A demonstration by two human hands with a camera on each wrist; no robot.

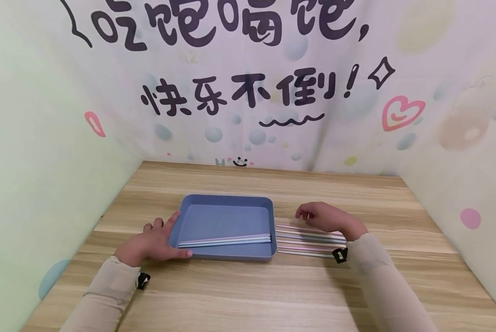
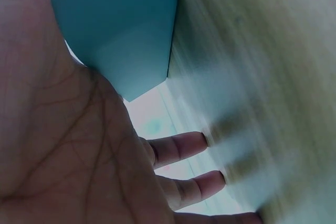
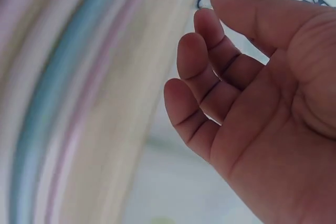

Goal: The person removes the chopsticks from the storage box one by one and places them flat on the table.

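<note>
A shallow blue rectangular tray (image 1: 227, 200) lies on the wooden table. Several thin, straight, straw-like sticks (image 1: 224, 240) in pale colours lie lengthwise inside it, close to its front wall. My left hand (image 1: 154, 242) rests at the tray's front left corner, thumb along the front edge, forefinger at the left side. In the left wrist view its other fingers (image 2: 186, 190) stretch down to the table beside the tray wall. Right of the tray, more pink, white and blue sticks (image 1: 306, 237) lie side by side. My right hand (image 1: 324, 216) hovers over their far side, fingers loosely bent, holding nothing.
Behind the table (image 1: 239, 295) hangs a white printed backdrop (image 1: 248, 138) with large dark characters. Pale walls stand close along the left and right table edges. Each sleeve has a small black device (image 1: 340, 255) at the wrist.
</note>
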